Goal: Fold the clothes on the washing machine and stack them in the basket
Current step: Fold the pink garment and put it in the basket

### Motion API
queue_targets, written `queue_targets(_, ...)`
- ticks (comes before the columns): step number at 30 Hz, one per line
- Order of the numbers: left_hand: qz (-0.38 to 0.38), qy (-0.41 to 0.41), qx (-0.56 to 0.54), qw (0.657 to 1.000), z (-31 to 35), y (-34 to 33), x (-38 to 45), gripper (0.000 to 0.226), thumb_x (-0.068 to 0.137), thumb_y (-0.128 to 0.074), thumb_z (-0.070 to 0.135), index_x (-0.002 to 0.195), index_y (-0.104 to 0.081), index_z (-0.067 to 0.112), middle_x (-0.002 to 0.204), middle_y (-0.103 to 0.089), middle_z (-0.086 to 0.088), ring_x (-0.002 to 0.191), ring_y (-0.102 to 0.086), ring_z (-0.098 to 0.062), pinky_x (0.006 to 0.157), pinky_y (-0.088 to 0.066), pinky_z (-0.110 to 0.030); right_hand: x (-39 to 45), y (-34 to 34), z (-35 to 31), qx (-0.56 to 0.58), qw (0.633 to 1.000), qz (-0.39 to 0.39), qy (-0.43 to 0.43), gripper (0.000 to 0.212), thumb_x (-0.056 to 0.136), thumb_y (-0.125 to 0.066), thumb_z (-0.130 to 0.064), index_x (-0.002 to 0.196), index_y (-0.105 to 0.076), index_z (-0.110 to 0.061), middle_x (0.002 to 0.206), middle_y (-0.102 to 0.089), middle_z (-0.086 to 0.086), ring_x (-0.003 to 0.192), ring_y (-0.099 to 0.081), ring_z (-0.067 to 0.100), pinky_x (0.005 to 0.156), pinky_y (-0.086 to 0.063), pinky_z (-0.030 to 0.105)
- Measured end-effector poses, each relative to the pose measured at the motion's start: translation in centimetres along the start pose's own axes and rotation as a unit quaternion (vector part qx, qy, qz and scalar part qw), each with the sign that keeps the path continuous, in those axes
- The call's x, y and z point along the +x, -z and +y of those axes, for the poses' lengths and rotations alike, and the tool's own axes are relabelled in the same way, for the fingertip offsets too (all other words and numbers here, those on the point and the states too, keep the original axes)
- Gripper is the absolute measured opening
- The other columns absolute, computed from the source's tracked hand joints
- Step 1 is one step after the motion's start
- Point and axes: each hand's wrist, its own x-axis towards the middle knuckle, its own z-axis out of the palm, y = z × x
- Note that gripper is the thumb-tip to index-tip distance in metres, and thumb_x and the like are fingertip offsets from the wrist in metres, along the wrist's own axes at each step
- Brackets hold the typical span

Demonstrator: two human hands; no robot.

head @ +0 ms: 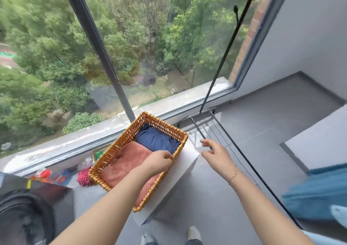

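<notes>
At the centre of the frame the wicker basket (131, 132) sits on a white surface (180, 171), holding a folded pink towel (127, 162) nearest the person and a folded navy garment (155, 139) beyond it. The left hand (159, 161) hovers over the basket's right rim, fingers curled with nothing visibly in its grip. The right hand (216, 153) hangs to the right of the basket, its grip wide and empty, beside a drying rack (225, 132).
</notes>
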Motion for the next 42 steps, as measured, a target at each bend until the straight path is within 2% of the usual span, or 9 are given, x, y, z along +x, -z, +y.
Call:
queue_targets(5,-0.005,-0.090,0.006,0.996,7.9,-1.0,-2.7,0.032,0.091,-0.048,0.015,0.117,-0.066,0.019,0.121,-0.065,0.004,0.110,-0.060,-0.012,0.099,-0.047,-0.027,-4.9,5.8,-0.3,0.007,0.998,0.057,0.017,0.023,0.090,-0.055,-0.010,0.103,-0.061,-0.029,0.101,-0.065,-0.007,0.079,-0.058,0.003,0.071,-0.045,0.015)
queue_targets(8,-0.002,-0.162,0.028,0.986,12.8,-1.7,-5.7,0.026,0.091,-0.052,0.019,0.112,-0.068,0.022,0.114,-0.067,0.005,0.105,-0.061,-0.013,0.096,-0.049,-0.030,-10.3,9.3,-0.4,0.001,0.993,0.117,0.015,0.021,0.089,-0.057,-0.011,0.102,-0.065,-0.025,0.100,-0.069,-0.002,0.085,-0.063,0.013,0.084,-0.049,0.025)
queue_targets(13,-0.014,-0.253,-0.008,0.967,19.6,-2.7,-11.6,0.019,0.089,-0.054,0.015,0.098,-0.068,0.024,0.106,-0.069,0.003,0.098,-0.064,-0.014,0.092,-0.052,-0.032,-19.0,14.7,-0.6,-0.020,0.970,0.241,0.017,0.026,0.085,-0.058,-0.013,0.079,-0.061,-0.039,0.088,-0.072,-0.004,0.081,-0.066,0.019,0.082,-0.054,0.035)
queue_targets(20,-0.028,-0.380,-0.041,0.924,31.7,-4.2,-21.1,0.023,0.087,-0.051,0.006,0.091,-0.068,0.022,0.087,-0.070,0.009,0.084,-0.066,-0.013,0.085,-0.052,-0.028,-32.8,24.3,-3.3,0.031,0.905,0.417,0.076,0.018,0.070,-0.051,-0.032,0.075,-0.067,-0.035,0.081,-0.073,-0.005,0.083,-0.069,0.020,0.086,-0.054,0.042)
queue_targets(24,-0.006,-0.435,-0.046,0.899,37.5,-4.9,-25.5,0.025,0.088,-0.051,0.006,0.091,-0.070,0.022,0.087,-0.072,0.010,0.080,-0.066,-0.009,0.080,-0.051,-0.019,-38.0,29.6,-4.3,0.047,0.866,0.485,0.114,0.024,0.087,-0.055,-0.009,0.083,-0.070,-0.028,0.082,-0.072,-0.009,0.083,-0.068,0.012,0.083,-0.056,0.034)
queue_targets(28,0.036,-0.493,-0.048,0.868,44.6,-4.9,-28.8,0.028,0.088,-0.050,0.003,0.099,-0.071,0.017,0.097,-0.072,0.003,0.085,-0.066,-0.012,0.064,-0.044,-0.005,-41.0,35.7,-4.1,0.071,0.814,0.555,0.156,0.030,0.088,-0.053,-0.007,0.080,-0.068,-0.031,0.083,-0.071,-0.009,0.084,-0.067,0.015,0.082,-0.056,0.036)
queue_targets(35,0.126,-0.565,-0.125,0.806,56.0,-5.2,-31.9,0.026,0.089,-0.049,0.010,0.094,-0.068,0.028,0.099,-0.071,0.003,0.092,-0.067,-0.018,0.069,-0.046,-0.024,-41.3,45.3,-4.2,0.093,0.799,0.556,0.211,0.032,0.090,-0.052,-0.001,0.116,-0.063,-0.017,0.114,-0.064,-0.006,0.107,-0.059,0.008,0.098,-0.043,0.023)
queue_targets(38,0.192,-0.575,-0.137,0.783,59.7,-5.2,-32.2,0.023,0.092,-0.051,0.019,0.110,-0.063,0.026,0.111,-0.067,0.001,0.096,-0.064,-0.019,0.080,-0.048,-0.030,-40.8,48.1,-4.7,0.139,0.766,0.581,0.238,0.030,0.094,-0.048,-0.006,0.118,-0.063,-0.016,0.114,-0.063,-0.007,0.107,-0.058,0.007,0.086,-0.042,0.009)
queue_targets(42,0.223,-0.579,-0.005,0.784,64.2,-5.1,-32.4,0.058,0.095,-0.049,0.031,0.148,-0.026,0.033,0.151,-0.033,0.001,0.130,-0.041,-0.024,0.110,-0.032,-0.039,-39.8,51.6,-5.5,0.262,0.761,0.527,0.273,0.026,0.092,-0.049,-0.005,0.095,-0.068,-0.022,0.101,-0.069,-0.005,0.104,-0.063,0.017,0.097,-0.050,0.031)
